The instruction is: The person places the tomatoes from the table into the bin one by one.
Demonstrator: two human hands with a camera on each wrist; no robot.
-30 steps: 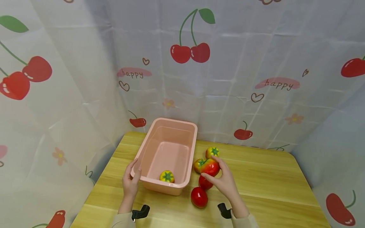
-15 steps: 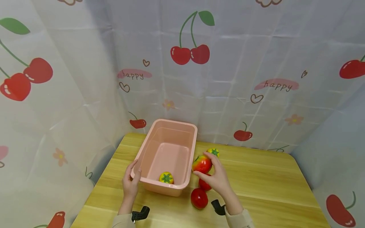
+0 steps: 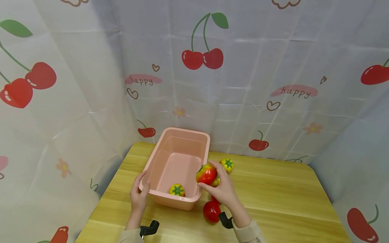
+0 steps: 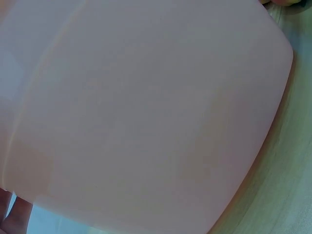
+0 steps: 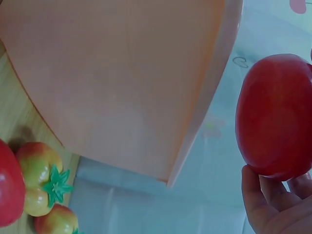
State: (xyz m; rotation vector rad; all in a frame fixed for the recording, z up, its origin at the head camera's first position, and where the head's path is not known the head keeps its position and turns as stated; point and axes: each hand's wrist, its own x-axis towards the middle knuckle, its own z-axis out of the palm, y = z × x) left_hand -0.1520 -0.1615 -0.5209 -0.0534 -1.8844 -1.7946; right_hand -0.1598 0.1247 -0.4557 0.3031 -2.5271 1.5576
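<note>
My left hand point(image 3: 139, 195) grips the near left corner of a pink plastic bin point(image 3: 182, 168); its outer wall fills most of the left wrist view. One yellow tomato point(image 3: 177, 190) with a green leafy top lies in the bin at the near end. My right hand point(image 3: 223, 189) holds a red and yellow tomato point(image 3: 206, 174) between thumb and fingers, at the bin's right rim. In the right wrist view this held tomato point(image 5: 275, 117) appears above the rim's level, with several fingers point(image 5: 251, 195) beneath it.
Right of the bin several tomatoes stay on the wooden table point(image 3: 273, 189): a yellow one point(image 3: 227, 164) at the back, another partly hidden behind my right hand, and a red one point(image 3: 211, 212) in front. A cherry-printed curtain point(image 3: 237, 91) surrounds the table's back and sides.
My right hand has lifted the tomato from the group and carried it left to the bin's right rim. My left hand stays at the bin's corner; the bin has not visibly moved.
</note>
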